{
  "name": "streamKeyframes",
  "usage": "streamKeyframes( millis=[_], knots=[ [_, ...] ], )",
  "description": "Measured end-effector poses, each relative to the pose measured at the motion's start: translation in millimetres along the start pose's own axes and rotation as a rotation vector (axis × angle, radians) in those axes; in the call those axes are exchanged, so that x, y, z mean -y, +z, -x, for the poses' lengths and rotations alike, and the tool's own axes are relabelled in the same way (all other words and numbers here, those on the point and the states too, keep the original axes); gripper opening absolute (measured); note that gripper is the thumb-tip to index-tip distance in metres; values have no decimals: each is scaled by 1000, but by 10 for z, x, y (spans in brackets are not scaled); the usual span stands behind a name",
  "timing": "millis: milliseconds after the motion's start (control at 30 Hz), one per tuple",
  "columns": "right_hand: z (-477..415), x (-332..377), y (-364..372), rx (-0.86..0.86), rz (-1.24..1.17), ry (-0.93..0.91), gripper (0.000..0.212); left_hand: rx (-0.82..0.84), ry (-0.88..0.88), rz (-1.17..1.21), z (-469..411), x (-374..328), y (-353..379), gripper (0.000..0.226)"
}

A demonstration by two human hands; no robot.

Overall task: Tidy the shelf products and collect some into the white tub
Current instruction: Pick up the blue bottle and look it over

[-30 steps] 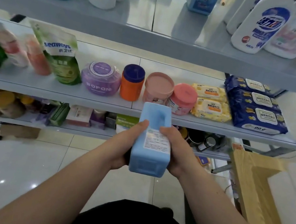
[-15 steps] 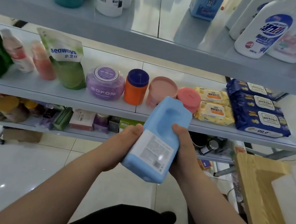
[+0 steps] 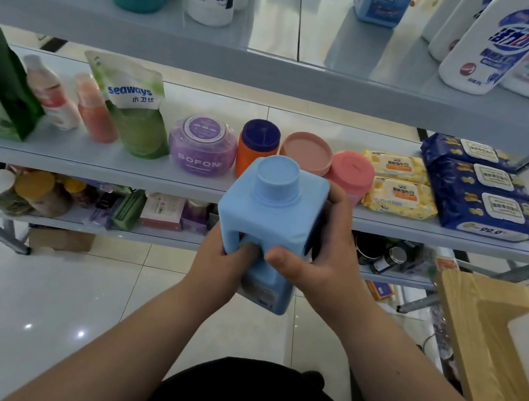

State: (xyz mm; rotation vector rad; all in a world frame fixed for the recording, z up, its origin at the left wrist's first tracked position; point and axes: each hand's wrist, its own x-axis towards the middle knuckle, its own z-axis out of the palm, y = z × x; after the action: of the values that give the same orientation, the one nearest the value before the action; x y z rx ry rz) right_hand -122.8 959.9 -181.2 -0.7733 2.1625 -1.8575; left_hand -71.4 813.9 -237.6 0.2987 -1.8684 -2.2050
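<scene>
I hold the blue bottle (image 3: 270, 222) in the air with both hands, its cap tipped up toward me. My left hand (image 3: 222, 263) curls its fingers (image 3: 250, 247) into the handle gap, while my right hand (image 3: 315, 267) wraps tight round the other side. The bottle is clear of the middle shelf (image 3: 88, 165), just in front of the orange jar (image 3: 252, 160) and the pink tubs (image 3: 350, 175).

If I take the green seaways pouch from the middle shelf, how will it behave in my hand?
The seaways pouch looks like a soft refill bag, so it probably sags when gripped. It bulges low, so it likely feels bottom-heavy. Pushed, it may topple onto the neighbouring orange bottle.
</scene>
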Motion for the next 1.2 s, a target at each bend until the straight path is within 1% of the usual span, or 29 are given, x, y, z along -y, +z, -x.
streamKeyframes(
  millis=[100,200,233,300,333,367,400,467,533,567,600,633,667,800,833,933,967,1033,1133,1200],
  knots=[
    [21,6,-10,5,-32,4,104,0,17,-17,2,24,18,35],
    [81,-37,-44,-43,-71,49,99,23,-5,-26,-1,66,82,32],
    [102,-63,-74,-65,-82,75,94,26,-26,-32,-14,92,113,27],
    [140,-98,-166,-99,-95,135,75,17,-89,-38,-44,127,202,9],
    [159,-111,-229,-114,-90,164,65,9,-132,-34,-64,134,260,6],
    [187,-141,-305,-119,-82,187,60,8,-188,-16,-85,139,335,8],
    [228,-184,-383,-110,-81,212,62,13,-255,17,-117,163,419,9],
    [344,-293,-528,-85,-111,270,78,85,-372,79,-177,201,624,8],
    [476,-371,-674,-119,-210,342,87,198,-473,115,-202,250,871,21],
    [543,-407,-764,-164,-270,375,85,240,-515,108,-200,278,996,22],
    [616,-433,-860,-226,-326,403,81,285,-531,102,-191,300,1132,17],
    [699,-454,-963,-305,-379,425,76,343,-535,90,-188,344,1269,10],
    [787,-469,-1072,-392,-425,442,69,406,-548,88,-194,370,1415,10],
    [1129,-613,-1525,-734,-559,456,43,632,-665,26,-296,611,1981,33],
    [1198,-656,-1653,-806,-582,447,41,710,-673,-4,-311,677,2124,40],
    [1391,-730,-2089,-982,-629,422,47,949,-623,-120,-258,716,2639,66],
    [1459,-762,-2242,-1026,-641,419,44,995,-602,-153,-217,692,2824,70],
    [1613,-833,-2562,-1096,-666,413,38,1034,-576,-211,-133,690,3225,68],
    [1858,-893,-3078,-1178,-672,391,38,1054,-572,-247,-31,742,3851,68],
    [2022,-919,-3446,-1222,-666,371,37,1070,-575,-253,26,780,4274,60]
  ],
)
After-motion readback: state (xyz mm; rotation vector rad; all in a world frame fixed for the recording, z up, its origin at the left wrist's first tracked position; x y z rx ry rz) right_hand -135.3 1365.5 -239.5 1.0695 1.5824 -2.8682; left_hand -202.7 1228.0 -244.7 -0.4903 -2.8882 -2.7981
